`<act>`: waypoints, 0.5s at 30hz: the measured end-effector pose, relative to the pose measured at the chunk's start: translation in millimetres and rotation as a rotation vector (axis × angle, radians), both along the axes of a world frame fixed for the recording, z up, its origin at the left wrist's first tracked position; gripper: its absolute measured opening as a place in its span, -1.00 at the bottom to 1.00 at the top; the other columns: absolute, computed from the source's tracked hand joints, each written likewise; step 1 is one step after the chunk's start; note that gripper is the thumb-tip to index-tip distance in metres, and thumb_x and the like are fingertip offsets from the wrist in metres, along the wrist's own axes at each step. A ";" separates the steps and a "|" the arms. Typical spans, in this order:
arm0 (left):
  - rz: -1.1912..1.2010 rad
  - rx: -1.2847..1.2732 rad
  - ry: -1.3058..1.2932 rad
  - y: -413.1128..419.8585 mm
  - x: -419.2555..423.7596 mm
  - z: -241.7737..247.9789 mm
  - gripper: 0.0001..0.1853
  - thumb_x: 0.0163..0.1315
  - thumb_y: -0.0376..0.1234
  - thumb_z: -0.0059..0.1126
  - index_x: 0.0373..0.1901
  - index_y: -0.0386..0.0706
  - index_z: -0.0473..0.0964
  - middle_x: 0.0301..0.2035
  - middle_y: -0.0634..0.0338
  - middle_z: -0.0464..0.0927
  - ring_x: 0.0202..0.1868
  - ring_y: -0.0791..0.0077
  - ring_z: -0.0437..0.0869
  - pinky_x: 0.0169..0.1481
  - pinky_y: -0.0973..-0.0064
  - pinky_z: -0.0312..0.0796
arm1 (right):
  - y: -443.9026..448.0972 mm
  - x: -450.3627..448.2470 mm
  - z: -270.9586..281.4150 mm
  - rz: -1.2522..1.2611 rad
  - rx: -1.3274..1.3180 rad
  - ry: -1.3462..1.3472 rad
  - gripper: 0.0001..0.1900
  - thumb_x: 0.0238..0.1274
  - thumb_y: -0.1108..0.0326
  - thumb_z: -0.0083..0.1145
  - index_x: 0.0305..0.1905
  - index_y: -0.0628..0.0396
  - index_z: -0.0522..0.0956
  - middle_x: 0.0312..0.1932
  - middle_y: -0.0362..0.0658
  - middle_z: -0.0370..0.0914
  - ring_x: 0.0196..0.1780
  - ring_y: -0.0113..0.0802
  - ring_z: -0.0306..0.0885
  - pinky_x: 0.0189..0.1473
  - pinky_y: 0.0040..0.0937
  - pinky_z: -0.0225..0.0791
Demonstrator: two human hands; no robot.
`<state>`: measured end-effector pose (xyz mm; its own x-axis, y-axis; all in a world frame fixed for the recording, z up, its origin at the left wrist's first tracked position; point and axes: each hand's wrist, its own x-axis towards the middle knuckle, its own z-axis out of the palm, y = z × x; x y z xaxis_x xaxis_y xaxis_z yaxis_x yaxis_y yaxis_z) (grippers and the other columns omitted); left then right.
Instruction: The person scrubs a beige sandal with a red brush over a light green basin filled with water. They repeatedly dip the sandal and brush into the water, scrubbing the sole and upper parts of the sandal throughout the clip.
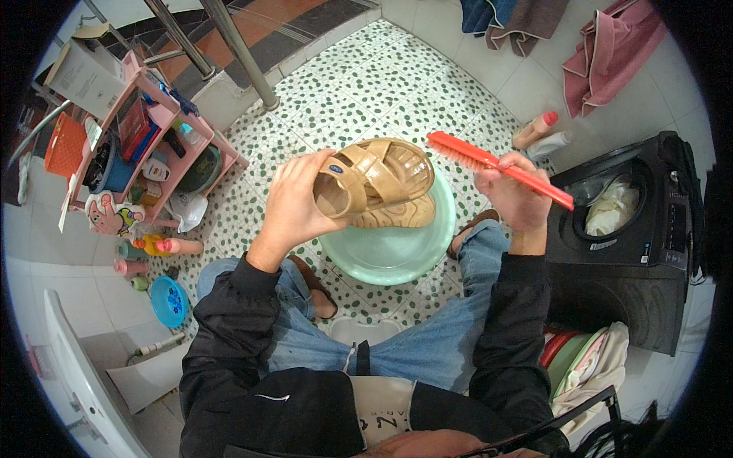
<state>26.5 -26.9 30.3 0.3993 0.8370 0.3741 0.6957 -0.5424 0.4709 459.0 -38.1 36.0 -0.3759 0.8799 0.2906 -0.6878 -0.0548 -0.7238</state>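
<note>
My left hand (295,200) grips a wet tan strappy sandal (375,172) by its heel end, its open top facing up. A second tan sandal (401,214) shows partly below it, over the basin; whether it rests there cannot be made out. Beneath them a pale green plastic basin (389,272) stands on the floor between my feet. Off to the right, my right hand (515,192) holds a red long-handled scrubbing brush (498,163). Its bristles point down and left, apart from the sandal.
A pink shelf rack (166,149) packed with bottles and baskets stands left. Near it sits a small blue bowl (169,301). At right are a black washing machine (618,229) and two bottles (538,131). A metal post (243,54) rises behind; towels (613,57) hang at the wall.
</note>
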 end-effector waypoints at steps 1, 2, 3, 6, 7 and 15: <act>0.000 -0.006 0.005 -0.4 -0.2 -0.2 0.16 -0.21 -0.08 0.86 0.57 -0.20 0.56 0.28 -0.05 0.74 0.32 -0.14 0.73 0.49 0.01 0.51 | -1.4 -4.0 -2.1 -0.035 -0.022 0.052 -0.31 0.55 -0.12 0.53 0.43 0.27 0.68 0.09 0.11 0.87 0.19 -0.12 0.77 0.36 -0.08 0.52; 0.001 -0.012 0.009 -0.8 -0.2 -0.4 0.16 -0.21 -0.08 0.86 0.57 -0.20 0.56 0.28 -0.05 0.74 0.32 -0.14 0.73 0.49 0.01 0.51 | -6.8 -9.8 -5.8 -0.186 0.026 0.007 -0.38 0.61 -0.12 0.54 0.34 0.24 0.69 0.05 -0.04 0.83 0.14 -0.25 0.71 0.32 -0.15 0.46; 0.002 -0.010 0.005 -1.2 0.2 -0.3 0.16 -0.22 -0.09 0.86 0.57 -0.20 0.56 0.28 -0.05 0.74 0.32 -0.13 0.73 0.49 0.02 0.51 | -5.6 -13.2 -4.5 -0.234 0.116 -0.083 -0.45 0.66 -0.07 0.50 0.31 0.23 0.68 0.02 -0.08 0.81 0.09 -0.30 0.67 0.25 -0.20 0.44; 0.006 -0.018 -0.008 -2.2 2.9 -0.7 0.16 -0.23 -0.11 0.85 0.56 -0.20 0.56 0.28 -0.04 0.74 0.33 -0.13 0.73 0.50 0.02 0.51 | -2.0 -22.3 -4.7 -0.434 0.200 -0.208 -0.63 0.81 0.05 0.34 0.24 0.17 0.65 -0.13 -0.22 0.70 -0.09 -0.45 0.54 0.04 -0.34 0.37; 0.007 -0.028 -0.011 -2.3 3.9 -1.7 0.16 -0.23 -0.11 0.85 0.56 -0.19 0.56 0.29 -0.03 0.74 0.33 -0.12 0.73 0.50 0.02 0.51 | -1.5 -27.7 -8.4 -0.536 0.103 -0.151 -0.68 0.86 0.08 0.27 0.23 0.15 0.64 -0.21 -0.27 0.65 -0.16 -0.49 0.49 -0.05 -0.38 0.33; -0.006 0.013 -0.012 -5.0 8.8 -0.7 0.15 -0.22 -0.13 0.86 0.55 -0.18 0.55 0.31 -0.02 0.74 0.36 -0.11 0.73 0.52 0.02 0.50 | 2.1 -59.3 -3.2 -0.735 -0.022 -0.427 -0.73 1.00 0.24 0.01 0.11 0.13 0.68 -0.36 -0.36 0.49 -0.43 -0.64 0.24 -0.38 -0.52 0.09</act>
<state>35.3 -31.9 29.6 0.3999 0.8296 0.3896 0.6864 -0.5528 0.4725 399.7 -36.0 32.8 0.2203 0.9469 0.2340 -0.2221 0.2823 -0.9332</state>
